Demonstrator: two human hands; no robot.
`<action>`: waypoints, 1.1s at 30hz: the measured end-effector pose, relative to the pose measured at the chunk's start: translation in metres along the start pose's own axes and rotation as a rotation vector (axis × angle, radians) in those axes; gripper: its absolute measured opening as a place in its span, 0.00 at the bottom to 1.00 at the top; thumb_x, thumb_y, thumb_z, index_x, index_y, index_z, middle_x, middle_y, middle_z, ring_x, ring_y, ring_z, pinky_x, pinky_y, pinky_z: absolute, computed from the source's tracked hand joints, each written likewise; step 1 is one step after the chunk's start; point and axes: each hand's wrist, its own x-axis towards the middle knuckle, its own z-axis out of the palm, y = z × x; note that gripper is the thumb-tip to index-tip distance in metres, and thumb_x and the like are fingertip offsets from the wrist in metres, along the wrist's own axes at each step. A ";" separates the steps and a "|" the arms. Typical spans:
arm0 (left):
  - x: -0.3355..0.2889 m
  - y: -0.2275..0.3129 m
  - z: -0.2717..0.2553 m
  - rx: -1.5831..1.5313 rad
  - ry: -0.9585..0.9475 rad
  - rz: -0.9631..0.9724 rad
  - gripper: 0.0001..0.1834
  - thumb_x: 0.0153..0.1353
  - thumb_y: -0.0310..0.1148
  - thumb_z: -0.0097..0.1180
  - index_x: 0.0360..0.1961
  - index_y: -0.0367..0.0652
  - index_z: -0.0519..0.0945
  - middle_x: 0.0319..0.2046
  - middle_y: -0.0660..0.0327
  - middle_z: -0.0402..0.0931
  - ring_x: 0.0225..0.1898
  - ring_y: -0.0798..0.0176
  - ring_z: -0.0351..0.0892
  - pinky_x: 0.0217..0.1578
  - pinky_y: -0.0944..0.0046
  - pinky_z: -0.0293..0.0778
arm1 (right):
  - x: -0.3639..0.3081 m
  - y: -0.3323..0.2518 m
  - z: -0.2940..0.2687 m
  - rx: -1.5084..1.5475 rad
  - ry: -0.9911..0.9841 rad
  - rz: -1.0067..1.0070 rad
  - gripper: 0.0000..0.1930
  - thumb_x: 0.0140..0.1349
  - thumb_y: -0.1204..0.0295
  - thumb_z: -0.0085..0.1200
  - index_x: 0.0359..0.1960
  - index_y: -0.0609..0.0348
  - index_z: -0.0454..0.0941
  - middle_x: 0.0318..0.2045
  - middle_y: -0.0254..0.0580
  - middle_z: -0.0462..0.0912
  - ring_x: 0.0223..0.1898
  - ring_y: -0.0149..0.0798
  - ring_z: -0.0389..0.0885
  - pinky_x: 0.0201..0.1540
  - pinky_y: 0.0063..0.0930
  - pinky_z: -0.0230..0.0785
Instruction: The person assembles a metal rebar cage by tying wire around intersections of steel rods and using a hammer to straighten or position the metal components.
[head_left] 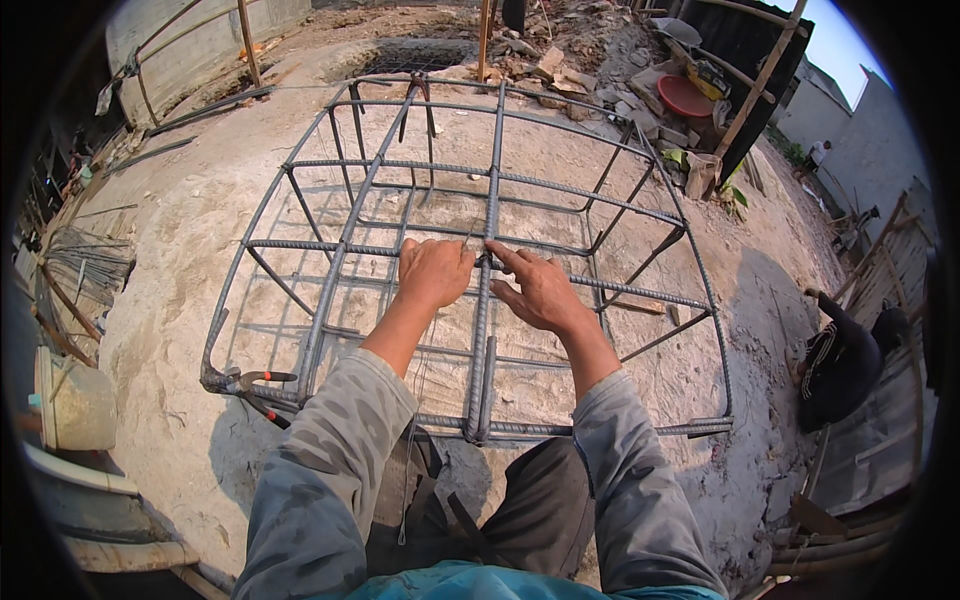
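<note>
A cage of ribbed steel rebar (497, 178) stands in front of me on the pale ground. My left hand (437, 270) is closed just left of the middle crossing, with thin tie wire (423, 375) hanging below it. Another fine wire end sticks up by its fingers. My right hand (537, 287) reaches from the other side, index finger stretched to the dark wire at the crossing and thumb apart below. Nothing shows in its grasp. A pair of pincers (266, 377) with orange-red handles hangs at the cage's near left corner.
Rubble (560, 75) lies beyond the cage, near a red basin (685, 96). A pit (400, 60) opens at the back. On the left are a pale bucket (80, 400) and a bundle of thin rods (85, 265). Another person (819, 153) is far off right.
</note>
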 end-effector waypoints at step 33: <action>0.000 -0.002 0.002 -0.013 0.016 0.004 0.21 0.66 0.45 0.44 0.34 0.41 0.85 0.33 0.47 0.83 0.40 0.45 0.81 0.50 0.49 0.63 | 0.000 0.000 0.001 0.016 0.009 -0.014 0.34 0.66 0.60 0.57 0.73 0.39 0.60 0.44 0.47 0.83 0.43 0.50 0.83 0.49 0.45 0.67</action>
